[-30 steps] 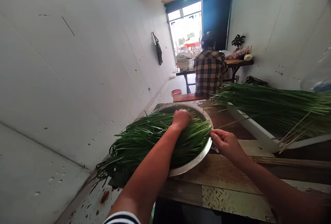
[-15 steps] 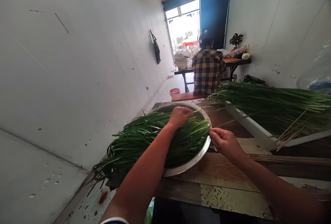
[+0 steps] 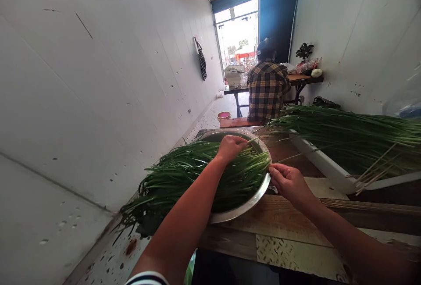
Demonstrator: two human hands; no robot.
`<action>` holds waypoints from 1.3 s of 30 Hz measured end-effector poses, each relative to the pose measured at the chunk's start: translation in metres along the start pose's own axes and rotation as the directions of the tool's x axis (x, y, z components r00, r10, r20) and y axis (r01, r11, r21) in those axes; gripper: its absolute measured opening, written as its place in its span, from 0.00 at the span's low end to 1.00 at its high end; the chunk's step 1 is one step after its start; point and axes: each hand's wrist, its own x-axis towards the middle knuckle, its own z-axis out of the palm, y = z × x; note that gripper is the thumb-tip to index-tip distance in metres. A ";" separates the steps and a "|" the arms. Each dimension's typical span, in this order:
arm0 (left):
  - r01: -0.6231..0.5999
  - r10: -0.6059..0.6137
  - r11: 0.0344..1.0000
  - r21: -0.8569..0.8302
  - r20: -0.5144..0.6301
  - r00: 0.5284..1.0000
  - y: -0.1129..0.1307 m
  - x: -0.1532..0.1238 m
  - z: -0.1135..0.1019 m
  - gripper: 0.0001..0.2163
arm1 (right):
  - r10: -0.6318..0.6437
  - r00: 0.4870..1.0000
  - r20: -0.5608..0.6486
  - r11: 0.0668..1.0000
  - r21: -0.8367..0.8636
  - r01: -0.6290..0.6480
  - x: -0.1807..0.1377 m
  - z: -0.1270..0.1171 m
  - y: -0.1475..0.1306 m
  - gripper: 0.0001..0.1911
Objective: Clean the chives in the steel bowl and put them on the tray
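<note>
A round metal basin (image 3: 250,203) sits at the table's left end, heaped with long green chives (image 3: 184,175) whose tips hang over its left side. My left hand (image 3: 230,147) is curled on top of the chives near the basin's far rim, pinching a few stalks. At the basin's right rim my right hand (image 3: 287,180) has its fingers bent around the cut ends of the chives.
A white tray (image 3: 324,166) at the right holds another big pile of chives (image 3: 348,131) and thin wooden sticks (image 3: 373,171). A person in a plaid shirt (image 3: 266,90) sits ahead on a bench, back turned, at a far table. A white wall runs along the left.
My left hand has shifted slightly and lifted a few stalks near the far rim. My right hand stays at the basin's right rim.
</note>
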 end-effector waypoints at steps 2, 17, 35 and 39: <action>0.009 -0.009 1.000 0.002 0.001 1.000 0.001 0.000 0.000 0.09 | 0.005 1.000 -0.001 1.000 -0.009 -0.005 0.000 0.000 0.000 0.20; 0.032 -0.032 0.999 0.009 0.001 0.999 0.002 -0.001 -0.002 0.10 | -0.001 1.000 0.006 0.999 -0.034 0.001 -0.001 0.001 -0.003 0.21; 0.048 -0.048 0.998 -0.031 0.002 0.999 0.008 -0.005 -0.004 0.09 | -0.041 0.999 -0.012 0.997 -0.066 0.040 -0.003 0.001 -0.005 0.20; 0.055 -0.054 0.998 -0.042 0.031 0.998 0.010 -0.007 -0.007 0.09 | -0.018 0.999 -0.030 0.998 -0.058 0.016 -0.004 0.004 -0.008 0.19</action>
